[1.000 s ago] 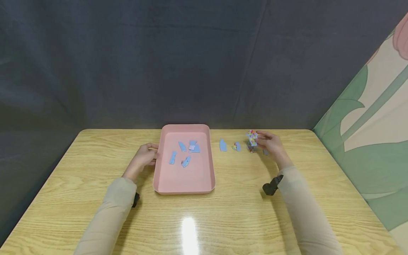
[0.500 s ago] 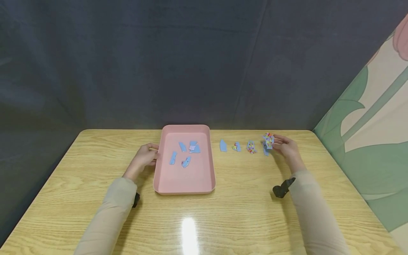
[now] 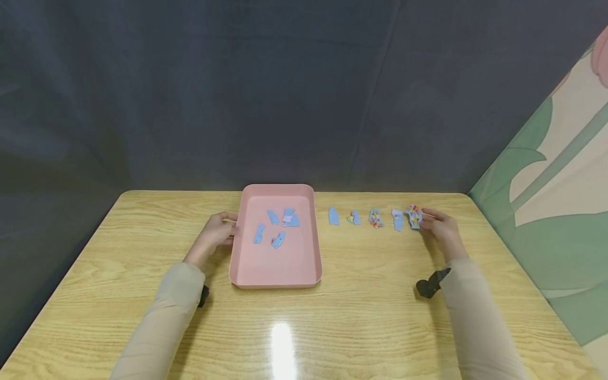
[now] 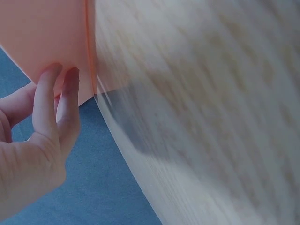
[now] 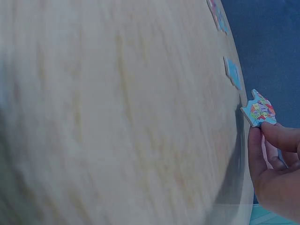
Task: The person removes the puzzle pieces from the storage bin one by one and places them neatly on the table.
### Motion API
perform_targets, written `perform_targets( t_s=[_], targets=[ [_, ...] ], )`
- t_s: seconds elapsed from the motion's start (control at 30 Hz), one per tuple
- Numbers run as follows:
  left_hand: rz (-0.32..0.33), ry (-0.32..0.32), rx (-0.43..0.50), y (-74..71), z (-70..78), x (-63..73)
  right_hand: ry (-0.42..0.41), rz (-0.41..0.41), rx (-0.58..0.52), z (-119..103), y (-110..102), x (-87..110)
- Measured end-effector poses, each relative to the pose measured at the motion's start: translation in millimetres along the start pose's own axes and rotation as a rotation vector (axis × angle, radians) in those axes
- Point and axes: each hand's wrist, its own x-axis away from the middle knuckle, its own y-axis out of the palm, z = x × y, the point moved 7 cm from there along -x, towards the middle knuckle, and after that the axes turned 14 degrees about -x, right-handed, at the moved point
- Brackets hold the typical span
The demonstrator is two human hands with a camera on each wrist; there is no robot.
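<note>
Right hand [image 3: 440, 228]: thumb and forefinger pressed together on one flat, irregular piece, which they pinch at its edge; further fingers bend in behind.
Held piece [image 5: 260, 110]: light blue border, multicoloured patterned centre; raised at a tilt at the right end of a row, near the table's far edge. Whether it touches the tabletop cannot be told.
Left hand [image 3: 212, 236]: fingers apart and gently bent, at least two tips resting against the outside of the tray's left wall.
Tray [image 3: 280, 271]: pink, shallow, rectangular with rounded corners, flat on the table.
Row between tray and right hand, four pieces lying apart from one another. Nearest the held piece, a blue piece with a pale top [image 3: 398, 221]; next, a multicoloured piece [image 3: 376, 218]; next, a smaller blue piece with a coloured side [image 3: 354, 217]; nearest the tray, a plain blue piece [image 3: 334, 216].
Inside the tray: a slim blue piece [image 3: 273, 217] beside an overlapping cluster [image 3: 291, 219], blue with a pale part; nearer the person, two more blue pieces [image 3: 258, 234], set apart.
Sleeves: beige, a black device at each wrist.
Table [image 3: 361, 327]: light wood grain, glossy.
Backdrop: dark curtain [image 3: 285, 95] behind; leaf-patterned panel [image 3: 565, 195] at right.
</note>
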Motion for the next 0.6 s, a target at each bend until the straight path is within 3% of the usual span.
perform_targets(
  t_s=[0.6],
  targets=[
    [0.006, -0.005, -0.005, -0.2, 0.5, 0.5, 0.042, 0.054, -0.019, 4.2, -9.4, -1.6]
  ],
)
